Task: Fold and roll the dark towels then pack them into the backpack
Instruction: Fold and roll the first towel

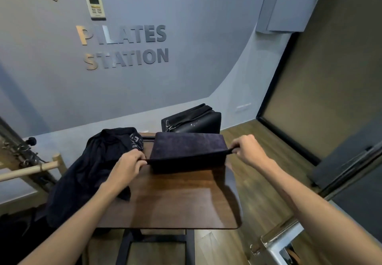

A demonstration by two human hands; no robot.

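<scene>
left grip [132, 164]: pinching near-left corner of dark towel [187, 147]
right grip [247, 151]: pinching near-right corner
towel: stretched taut between both, raised over far half of counter [175, 202]
backpack [86, 173]: black, slumped on counter's left edge
behind counter: black padded box [192, 120] on floor

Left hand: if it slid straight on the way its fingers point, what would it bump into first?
The left hand points right, gripping the towel by its corner, so the towel itself comes first. Beyond it is the right hand, though depth is hard to judge.
</scene>
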